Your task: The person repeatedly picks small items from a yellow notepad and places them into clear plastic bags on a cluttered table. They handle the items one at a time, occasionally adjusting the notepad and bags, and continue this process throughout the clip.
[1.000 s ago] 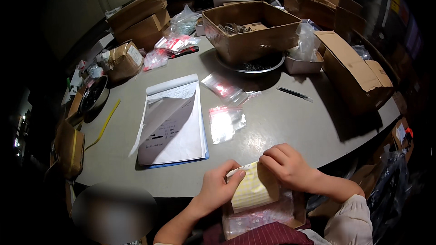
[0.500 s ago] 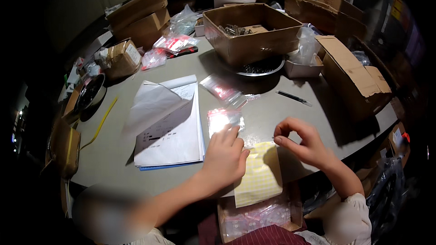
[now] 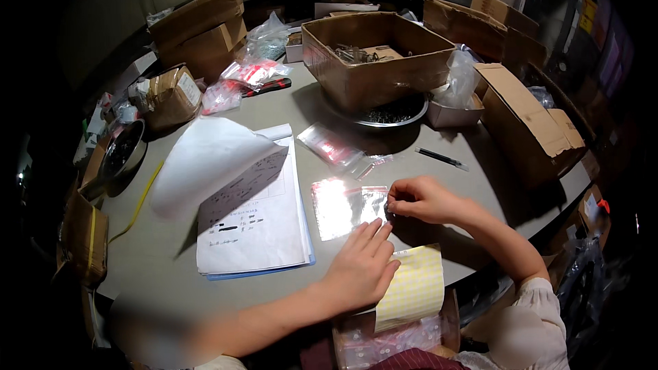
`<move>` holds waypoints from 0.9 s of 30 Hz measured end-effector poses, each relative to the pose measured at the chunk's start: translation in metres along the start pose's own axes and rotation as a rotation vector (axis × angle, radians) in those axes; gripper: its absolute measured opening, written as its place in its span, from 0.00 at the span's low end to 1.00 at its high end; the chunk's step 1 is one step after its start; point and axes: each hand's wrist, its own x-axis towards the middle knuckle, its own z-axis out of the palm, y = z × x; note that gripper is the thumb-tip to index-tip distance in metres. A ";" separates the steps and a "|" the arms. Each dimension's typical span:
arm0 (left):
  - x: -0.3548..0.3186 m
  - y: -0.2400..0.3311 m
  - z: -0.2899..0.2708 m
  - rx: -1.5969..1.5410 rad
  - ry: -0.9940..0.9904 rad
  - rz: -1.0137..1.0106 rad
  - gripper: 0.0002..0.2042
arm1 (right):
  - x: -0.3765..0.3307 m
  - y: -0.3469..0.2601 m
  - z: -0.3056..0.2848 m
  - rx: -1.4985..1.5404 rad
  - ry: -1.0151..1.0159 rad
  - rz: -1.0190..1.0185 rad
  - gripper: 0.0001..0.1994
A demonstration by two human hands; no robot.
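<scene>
A clear zip bag with a red seal line lies flat on the table in front of me, shining in the light. My left hand rests with fingers stretched out, their tips at the bag's near right edge. My right hand is closed in a pinch over the bag's right end. What its fingertips hold is too small to make out. Below my hands, a sheet of small yellow stickers overhangs the table edge. Under it stands an open carton of small filled clear bags.
Left lies a stack of written papers, its top sheet curled up. Beyond are more clear bags and a black pen. A large carton of metal parts sits over a metal bowl. Cartons line the table's rim.
My right hand has moved left to the bag's right end, still pinched. My left hand has slid from over the bag to its near edge. The curled top sheet has shifted.
</scene>
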 end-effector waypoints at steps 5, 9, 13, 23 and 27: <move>-0.001 -0.001 0.000 -0.007 0.023 -0.009 0.14 | 0.000 -0.003 0.006 -0.448 0.121 0.032 0.14; -0.001 -0.002 0.001 0.002 0.040 -0.009 0.14 | 0.004 -0.022 -0.017 -0.555 0.094 0.127 0.17; 0.000 -0.003 0.001 -0.004 0.046 -0.004 0.14 | 0.024 -0.017 -0.011 -0.127 0.019 -0.106 0.11; -0.001 -0.001 0.001 -0.033 0.036 -0.024 0.12 | 0.026 -0.017 0.031 -0.494 0.286 -0.179 0.11; -0.002 -0.001 0.000 -0.060 0.122 0.011 0.11 | 0.013 -0.010 0.003 -0.420 0.229 -0.106 0.17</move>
